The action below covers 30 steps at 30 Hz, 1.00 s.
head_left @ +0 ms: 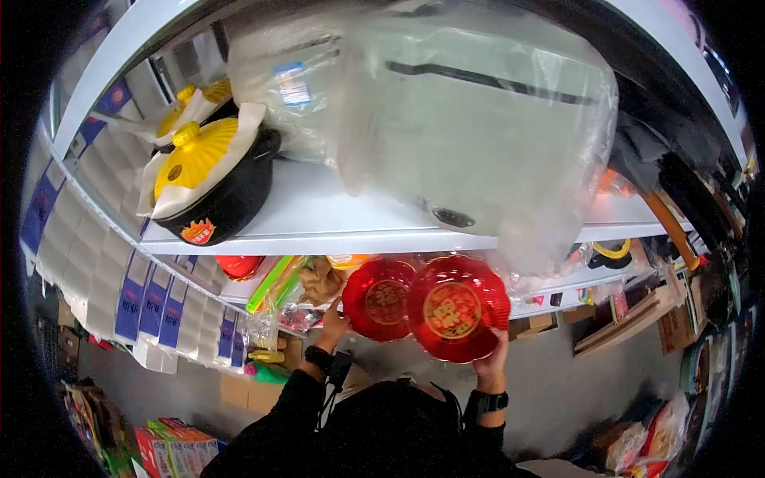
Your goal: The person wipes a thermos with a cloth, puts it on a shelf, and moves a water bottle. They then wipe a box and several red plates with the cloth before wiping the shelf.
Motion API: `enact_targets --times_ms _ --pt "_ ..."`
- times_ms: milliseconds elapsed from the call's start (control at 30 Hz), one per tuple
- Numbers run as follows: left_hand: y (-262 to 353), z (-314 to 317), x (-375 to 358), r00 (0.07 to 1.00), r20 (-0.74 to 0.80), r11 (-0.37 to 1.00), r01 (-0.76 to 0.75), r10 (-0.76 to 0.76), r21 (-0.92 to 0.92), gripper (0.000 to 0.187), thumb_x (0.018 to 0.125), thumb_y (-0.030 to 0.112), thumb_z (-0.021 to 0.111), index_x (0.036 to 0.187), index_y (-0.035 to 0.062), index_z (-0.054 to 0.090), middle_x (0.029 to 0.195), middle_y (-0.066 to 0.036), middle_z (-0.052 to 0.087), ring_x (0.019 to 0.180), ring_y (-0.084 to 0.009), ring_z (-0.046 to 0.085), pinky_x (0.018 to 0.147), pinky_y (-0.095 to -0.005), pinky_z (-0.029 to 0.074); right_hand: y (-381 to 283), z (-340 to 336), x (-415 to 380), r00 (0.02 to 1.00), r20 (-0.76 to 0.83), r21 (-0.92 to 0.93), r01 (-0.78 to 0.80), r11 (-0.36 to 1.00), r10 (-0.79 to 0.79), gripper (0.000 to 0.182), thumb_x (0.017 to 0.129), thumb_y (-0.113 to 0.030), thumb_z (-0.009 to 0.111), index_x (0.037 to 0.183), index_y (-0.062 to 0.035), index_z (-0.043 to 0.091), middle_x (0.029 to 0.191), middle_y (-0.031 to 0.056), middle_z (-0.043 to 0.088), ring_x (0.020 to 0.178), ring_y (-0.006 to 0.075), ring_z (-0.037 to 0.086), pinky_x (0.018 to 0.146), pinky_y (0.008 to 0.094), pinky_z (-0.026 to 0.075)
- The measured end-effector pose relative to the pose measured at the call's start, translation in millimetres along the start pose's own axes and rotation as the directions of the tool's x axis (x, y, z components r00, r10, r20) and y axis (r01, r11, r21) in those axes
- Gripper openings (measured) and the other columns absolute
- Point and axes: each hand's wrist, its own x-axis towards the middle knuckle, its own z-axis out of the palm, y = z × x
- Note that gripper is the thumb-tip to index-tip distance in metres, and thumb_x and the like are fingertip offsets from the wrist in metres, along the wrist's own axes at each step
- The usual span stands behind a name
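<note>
Nearest to me, 2 dark sleeves reach up from the bottom of the view, each wrist wearing a dark band. My right hand (492, 362) has its grip closed on the lower rim of the right red plate (457, 309) — fingers curled under the edge, the gold emblem facing me. My left hand (333, 325) reaches up to the lower left edge of the left red plate (379, 299); its fingers touch or pinch the rim, but how far that grip is closed I cannot tell, because the plate hides the fingertips. The 2 plates overlap, the right one in front, both held just under the lip of the white shelf (319, 231).

To handle them well, I judge each plate wants a firm pinch low on the rim and a steady tilt, so that the front one does not slide off the back one.

Left of my left grip, packaged goods (299, 288) hang in clear wrap. Above both grips, on the shelf, stands a big appliance in a clear plastic bag (478, 119). Further up and left — a black pot with a yellow lid (209, 175).
</note>
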Motion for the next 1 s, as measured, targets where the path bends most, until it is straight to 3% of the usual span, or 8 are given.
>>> enact_targets --times_ms 133,267,400,467,633,800,867,1000 --pt "44.6 -3.2 -22.4 0.992 -0.042 0.972 -0.104 0.115 0.209 0.063 0.068 0.007 0.057 0.127 0.0048 0.036 0.068 -0.016 0.060 0.060 -0.0239 0.060 0.055 -0.0351 0.046 -21.5 -0.3 -9.4 0.997 -0.077 0.010 0.017 1.000 -0.016 0.044 0.070 -0.023 0.052 0.112 -0.0072 0.050 0.109 0.0064 0.055 0.100 0.0243 0.051 0.086 0.0378 0.042" --pt "81.2 -7.2 -45.3 0.992 0.094 0.930 0.108 -0.080 -0.352 0.075 0.070 0.000 0.057 0.134 0.0079 0.020 0.087 -0.017 0.060 0.065 -0.0240 0.060 0.056 -0.0349 0.049 -23.4 -14.6 -13.2 0.987 -0.123 -0.054 0.100 0.993 -0.106 0.053 0.069 -0.024 0.054 0.118 -0.0080 0.042 0.115 0.0102 0.048 0.104 0.0292 0.047 0.085 0.0427 0.042" --pt "54.6 -15.9 -24.2 0.759 0.575 0.174 0.638 -0.306 -0.750 0.076 0.076 0.020 0.065 0.134 0.0113 0.017 0.088 -0.018 0.058 0.073 -0.0277 0.059 0.062 -0.0408 0.051 -22.0 -9.5 -23.3 0.989 -0.134 -0.018 0.057 0.998 -0.058 0.056 0.068 -0.024 0.055 0.119 -0.0077 0.041 0.115 0.0107 0.048 0.105 0.0300 0.046 0.085 0.0428 0.042" --pt "49.1 -11.5 -16.1 0.769 0.537 0.472 0.638 -0.348 -0.608 0.067 0.079 0.038 0.058 0.130 0.0096 0.025 0.103 -0.018 0.054 0.088 -0.0305 0.056 0.065 -0.0454 0.050 -18.6 -15.6 -23.2 0.996 -0.087 -0.006 0.033 0.999 -0.033 0.052 0.069 -0.024 0.053 0.118 -0.0072 0.044 0.115 0.0090 0.050 0.105 0.0278 0.048 0.087 0.0409 0.041" --pt "62.5 8.6 -16.7 0.802 0.570 0.217 0.598 -0.181 -0.772 0.058 0.081 0.042 0.053 0.124 0.0076 0.033 0.114 -0.014 0.049 0.092 -0.0306 0.054 0.069 -0.0461 0.050 -16.1 -11.3 -24.8 0.997 -0.073 -0.006 0.017 1.000 -0.017 0.050 0.070 -0.024 0.053 0.116 -0.0070 0.047 0.115 0.0082 0.051 0.104 0.0268 0.048 0.088 0.0398 0.040" --pt "-18.8 21.0 1.0 0.947 0.301 0.813 0.088 0.110 -0.575 0.047 0.084 0.026 0.052 0.123 0.0066 0.034 0.113 -0.014 0.049 0.092 -0.0306 0.055 0.067 -0.0484 0.050 -14.5 -19.8 -21.6 0.997 -0.083 0.000 0.013 1.000 -0.013 0.049 0.069 -0.023 0.054 0.115 -0.0074 0.047 0.115 0.0077 0.051 0.105 0.0267 0.048 0.088 0.0393 0.040" --pt "-23.7 17.9 0.0 0.945 0.321 0.785 0.155 0.059 -0.600 0.045 0.083 0.018 0.054 0.122 0.0056 0.035 0.112 -0.016 0.050 0.089 -0.0321 0.055 0.066 -0.0495 0.050 -16.3 -12.1 -25.4 0.995 -0.096 -0.010 0.018 1.000 -0.019 0.049 0.069 -0.023 0.054 0.115 -0.0074 0.047 0.114 0.0076 0.051 0.105 0.0266 0.048 0.088 0.0395 0.041" --pt "33.0 9.7 -16.1 0.785 0.520 0.173 0.595 -0.337 -0.785 0.050 0.078 0.008 0.058 0.121 0.0037 0.032 0.106 -0.020 0.052 0.084 -0.0348 0.057 0.065 -0.0496 0.051 -18.1 -5.6 -29.0 0.994 -0.108 -0.014 0.003 1.000 -0.004 0.050 0.068 -0.022 0.054 0.115 -0.0077 0.046 0.115 0.0074 0.051 0.105 0.0266 0.048 0.089 0.0399 0.041"
